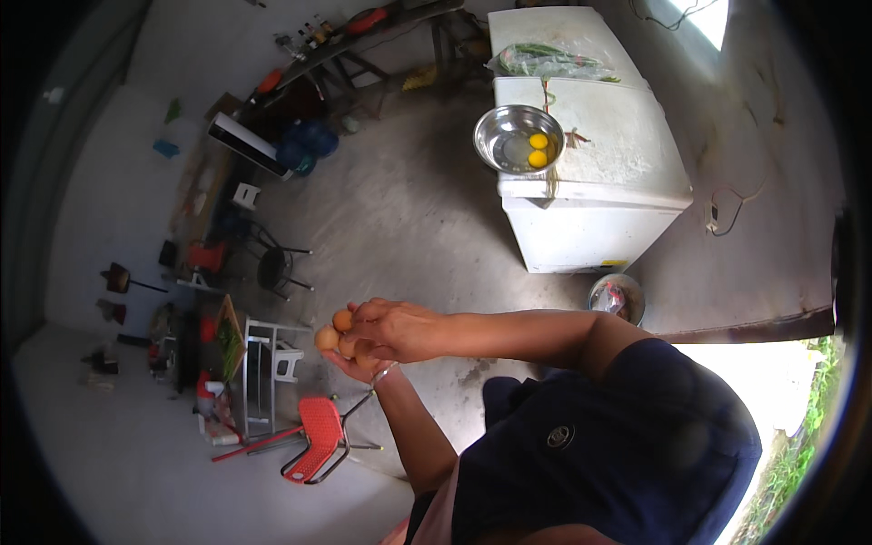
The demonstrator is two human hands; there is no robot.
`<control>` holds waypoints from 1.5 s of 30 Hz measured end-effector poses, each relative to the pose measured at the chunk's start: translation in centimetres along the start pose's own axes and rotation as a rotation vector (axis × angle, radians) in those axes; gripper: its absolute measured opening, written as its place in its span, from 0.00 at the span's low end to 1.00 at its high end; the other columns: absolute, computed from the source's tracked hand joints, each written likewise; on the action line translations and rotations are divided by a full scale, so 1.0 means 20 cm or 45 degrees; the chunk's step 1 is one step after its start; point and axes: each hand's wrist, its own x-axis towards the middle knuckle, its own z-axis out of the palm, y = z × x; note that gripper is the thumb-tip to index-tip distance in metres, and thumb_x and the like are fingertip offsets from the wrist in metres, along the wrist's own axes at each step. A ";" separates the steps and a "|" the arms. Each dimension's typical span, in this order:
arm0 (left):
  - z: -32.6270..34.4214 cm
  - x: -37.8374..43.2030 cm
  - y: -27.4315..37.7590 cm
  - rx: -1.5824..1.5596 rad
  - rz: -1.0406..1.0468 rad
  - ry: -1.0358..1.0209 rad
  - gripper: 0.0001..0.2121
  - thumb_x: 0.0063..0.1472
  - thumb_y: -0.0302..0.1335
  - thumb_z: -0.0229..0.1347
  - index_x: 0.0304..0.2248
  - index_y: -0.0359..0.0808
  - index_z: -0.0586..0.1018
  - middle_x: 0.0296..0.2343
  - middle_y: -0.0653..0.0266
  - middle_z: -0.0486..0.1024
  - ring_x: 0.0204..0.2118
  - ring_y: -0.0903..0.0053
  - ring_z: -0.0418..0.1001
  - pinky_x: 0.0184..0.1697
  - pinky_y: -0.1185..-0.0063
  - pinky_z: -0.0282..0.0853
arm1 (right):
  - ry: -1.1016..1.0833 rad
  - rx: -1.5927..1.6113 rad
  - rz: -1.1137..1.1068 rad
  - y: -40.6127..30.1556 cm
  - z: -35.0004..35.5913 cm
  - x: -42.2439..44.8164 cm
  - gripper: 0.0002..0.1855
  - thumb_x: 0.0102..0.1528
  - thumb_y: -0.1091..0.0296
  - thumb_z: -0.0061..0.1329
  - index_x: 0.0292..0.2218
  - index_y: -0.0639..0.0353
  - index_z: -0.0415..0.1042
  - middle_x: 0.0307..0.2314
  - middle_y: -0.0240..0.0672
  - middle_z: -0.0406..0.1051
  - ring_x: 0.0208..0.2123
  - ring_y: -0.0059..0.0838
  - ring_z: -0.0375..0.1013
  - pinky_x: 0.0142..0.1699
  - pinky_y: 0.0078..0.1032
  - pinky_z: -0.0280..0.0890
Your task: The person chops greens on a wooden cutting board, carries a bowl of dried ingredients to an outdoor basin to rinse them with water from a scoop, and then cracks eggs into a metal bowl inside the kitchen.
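Observation:
Several brown eggs (327, 338) rest together in my left hand (347, 368), whose palm is turned up beneath them. A pale bracelet circles that wrist. From above, my right hand (402, 332) covers part of the cluster, its bent fingers touching the eggs. Whether those fingers grip one egg is hidden. Away from both hands, a stainless steel bowl (501, 153) stands on a white chest freezer (613, 146), near its edge. Two egg yolks (538, 150) lie in the bowl with clear egg white around them.
A plastic bag of green vegetables (545, 61) lies farther along the white top. Beside the freezer, a bucket (633, 296) stands on the concrete floor (402, 197). Toward the left are a red chair (320, 436), a metal rack (260, 375), a white stool (287, 361) and a black stool (272, 268).

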 end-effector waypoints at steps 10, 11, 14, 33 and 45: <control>0.10 1.12 -0.56 0.030 -0.601 -0.116 0.33 0.51 0.56 0.39 0.43 0.33 0.63 0.40 0.57 0.65 0.43 0.65 0.63 0.51 0.65 0.51 | 0.298 -0.524 0.137 0.69 -0.39 0.51 0.22 0.36 0.71 0.52 0.37 0.56 0.66 0.31 0.36 0.64 0.38 0.39 0.62 0.43 0.31 0.59; 0.14 1.21 -0.64 0.018 -0.647 -0.168 0.32 0.51 0.55 0.40 0.43 0.33 0.63 0.40 0.56 0.65 0.43 0.65 0.62 0.51 0.66 0.52 | 0.354 -0.557 0.213 0.71 -0.49 0.55 0.23 0.36 0.72 0.53 0.37 0.56 0.66 0.31 0.37 0.64 0.38 0.39 0.62 0.42 0.30 0.60; 0.19 1.53 -0.93 -0.095 -0.848 -0.305 0.31 0.49 0.53 0.45 0.43 0.33 0.63 0.40 0.56 0.64 0.44 0.65 0.61 0.50 0.64 0.53 | 0.786 -0.522 0.270 0.76 -0.75 0.62 0.24 0.35 0.74 0.53 0.38 0.57 0.65 0.32 0.37 0.64 0.37 0.39 0.63 0.40 0.27 0.61; 0.52 2.38 -3.23 0.614 -1.796 -0.559 0.24 0.46 0.41 0.57 0.41 0.43 0.64 0.34 0.66 0.62 0.33 0.68 0.62 0.33 0.59 0.62 | 2.279 -0.494 0.786 0.73 -1.43 -0.13 0.24 0.44 0.70 0.51 0.43 0.66 0.61 0.37 0.39 0.64 0.42 0.28 0.63 0.48 0.24 0.56; 0.45 2.06 -3.59 1.751 -0.096 -2.099 0.22 0.39 0.34 0.60 0.38 0.48 0.72 0.41 0.51 0.55 0.44 0.56 0.57 0.45 0.66 0.59 | 2.963 -1.014 0.849 0.74 -1.28 0.06 0.26 0.47 0.69 0.48 0.46 0.70 0.57 0.38 0.40 0.63 0.40 0.27 0.63 0.44 0.21 0.58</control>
